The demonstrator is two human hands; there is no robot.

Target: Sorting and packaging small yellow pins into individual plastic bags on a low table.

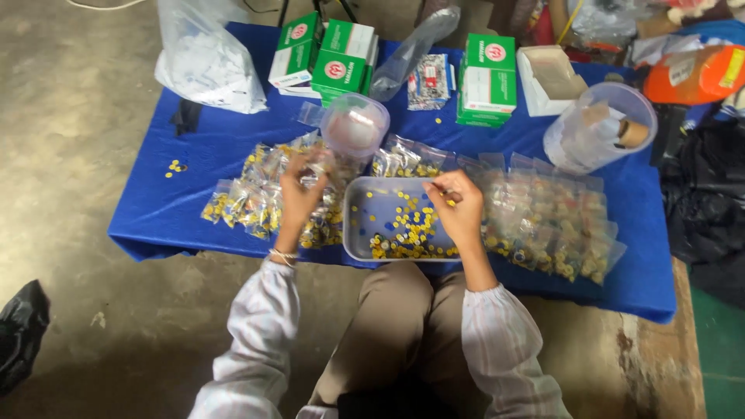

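Observation:
A low table under a blue cloth [194, 147] lies in front of me. At its near edge sits a clear rectangular tray [358, 225] holding many small yellow round pieces [410, 233]. My right hand [458, 206] hovers over the tray's right side, fingers pinched on a few yellow pieces. My left hand [301, 186] is raised left of the tray, holding a small clear bag [318, 164] above a heap of filled clear bags [256, 194]. A second heap of filled bags [551, 221] lies to the right of the tray.
Green and white boxes [330, 58] and an open white box [547, 77] stand along the far edge. A clear round tub [355, 124] sits behind the tray, a clear jug [601, 128] at the right, a white plastic bag [206, 58] at the far left. Loose yellow pieces [175, 167] lie left.

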